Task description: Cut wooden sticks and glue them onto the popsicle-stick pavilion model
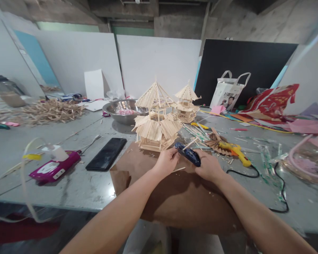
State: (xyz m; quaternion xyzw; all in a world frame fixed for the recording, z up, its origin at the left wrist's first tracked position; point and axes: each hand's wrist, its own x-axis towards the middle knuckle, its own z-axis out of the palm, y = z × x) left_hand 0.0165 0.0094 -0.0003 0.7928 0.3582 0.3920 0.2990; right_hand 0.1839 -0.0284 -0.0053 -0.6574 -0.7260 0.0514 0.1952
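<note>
A metal bowl (116,115), far left, holds pinkish bits (125,111). Both forearms reach inward; the right hand (208,164) has its fingers clamped on a blue tool (193,156) above brown cardboard (180,197). At the tool's left end, the left hand (166,162) curls; its grip I cannot tell.

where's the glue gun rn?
Head view, right of centre: the yellow glue gun lies on the grey table, one end beside the pleated brown paper.
</note>
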